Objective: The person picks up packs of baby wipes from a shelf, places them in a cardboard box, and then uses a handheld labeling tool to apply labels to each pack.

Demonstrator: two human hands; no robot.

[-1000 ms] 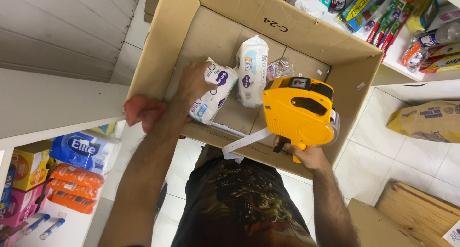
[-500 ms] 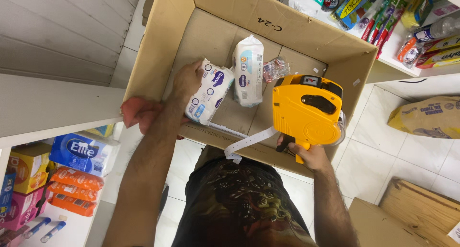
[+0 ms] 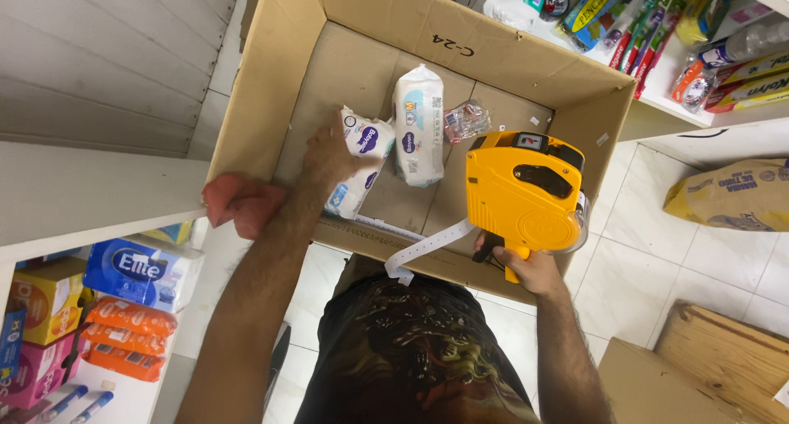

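While a cardboard box [image 3: 271, 103] fills the upper middle of the frame, the left hand [image 3: 329, 157] is reached down into it at centre left and is closed on a white and purple pack [image 3: 362, 165] lying on the box floor. Just right of that pack, a second white pack [image 3: 419, 124] is laid lengthwise, the two nearly touching, and a small clear wrapped bundle [image 3: 466, 120] is seen beside it, further right. At right of centre, a yellow label gun [image 3: 526, 194] is gripped by its handle in the right hand [image 3: 530, 268], whose fingers are wrapped round the grip below the gun body. The gun is held over the box's near right corner, and a white paper strip [image 3: 427, 247] is trailed from its underside down and left across the box's near edge. A pink cloth [image 3: 242, 206] is draped over the box's near left corner, just beside the left forearm. Shelves with stacked tissue packs [image 3: 131, 272] and orange packets [image 3: 127, 338] are seen at lower left, and a shelf of toothbrushes [image 3: 641, 29] at upper right. A tan sack [image 3: 731, 195] is laid on the tiled floor at far right, and a wooden crate [image 3: 723, 358] stands at lower right.
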